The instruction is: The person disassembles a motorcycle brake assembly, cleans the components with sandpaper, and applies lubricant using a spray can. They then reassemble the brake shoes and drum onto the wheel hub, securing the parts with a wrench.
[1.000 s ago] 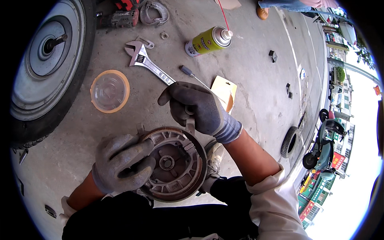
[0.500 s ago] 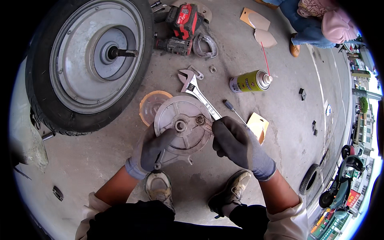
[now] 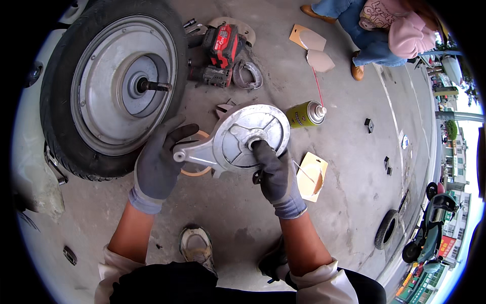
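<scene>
Turned since half a second ago, with the silver-grey metal lug [image 3: 192,154] pointing left instead of down toward the body! Gripping the round silver-grey metal plate [image 3: 230,144] in the right grey-gloved hand [image 3: 278,183], with fingers at its central hole, above the grey concrete floor [image 3: 344,152]. Loosely opening the fingers of the left grey-gloved hand [image 3: 158,166] beside the lug, near the grey metal wheel with black rubber tyre [image 3: 104,96]; cannot tell if touching it.

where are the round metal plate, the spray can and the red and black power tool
Round metal plate [image 3: 242,138]: head view, on its ribbed face.
Spray can [image 3: 301,115]: head view, on its yellow-green side.
Power tool [image 3: 221,49]: head view, on its red part.
</scene>
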Available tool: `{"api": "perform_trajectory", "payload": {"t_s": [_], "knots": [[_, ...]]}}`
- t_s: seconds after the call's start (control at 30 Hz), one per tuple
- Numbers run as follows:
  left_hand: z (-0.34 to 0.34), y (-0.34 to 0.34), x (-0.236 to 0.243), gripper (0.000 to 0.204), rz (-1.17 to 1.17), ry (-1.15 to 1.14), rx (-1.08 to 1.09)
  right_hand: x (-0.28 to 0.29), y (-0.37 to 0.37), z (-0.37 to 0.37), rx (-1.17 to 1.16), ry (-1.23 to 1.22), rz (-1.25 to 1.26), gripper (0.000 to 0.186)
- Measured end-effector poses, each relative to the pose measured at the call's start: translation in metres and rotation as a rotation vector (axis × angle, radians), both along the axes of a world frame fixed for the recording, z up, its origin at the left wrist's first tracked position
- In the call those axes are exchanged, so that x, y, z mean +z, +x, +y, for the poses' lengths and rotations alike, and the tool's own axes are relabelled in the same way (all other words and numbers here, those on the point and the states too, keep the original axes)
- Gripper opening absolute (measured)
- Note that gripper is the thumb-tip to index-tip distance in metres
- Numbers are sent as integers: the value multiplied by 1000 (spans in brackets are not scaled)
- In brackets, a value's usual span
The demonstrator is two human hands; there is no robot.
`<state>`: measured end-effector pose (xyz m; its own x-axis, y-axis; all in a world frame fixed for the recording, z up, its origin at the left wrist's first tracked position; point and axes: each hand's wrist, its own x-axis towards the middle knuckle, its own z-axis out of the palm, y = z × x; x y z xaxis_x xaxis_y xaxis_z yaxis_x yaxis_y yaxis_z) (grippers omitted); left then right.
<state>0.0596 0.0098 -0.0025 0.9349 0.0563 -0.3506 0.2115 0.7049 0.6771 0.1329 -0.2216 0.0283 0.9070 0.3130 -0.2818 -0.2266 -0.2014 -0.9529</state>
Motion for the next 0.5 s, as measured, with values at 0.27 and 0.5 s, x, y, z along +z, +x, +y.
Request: {"api": "perform_trajectory", "payload": {"t_s": [0.27, 0.5], "knots": [[-44, 8, -9, 126, -435, 779, -161, 16, -36, 54, -265, 259, 7, 42], [-17, 14, -10, 127, -547, 989, -243, 25, -50, 66, -17, 114, -223, 56]]}}
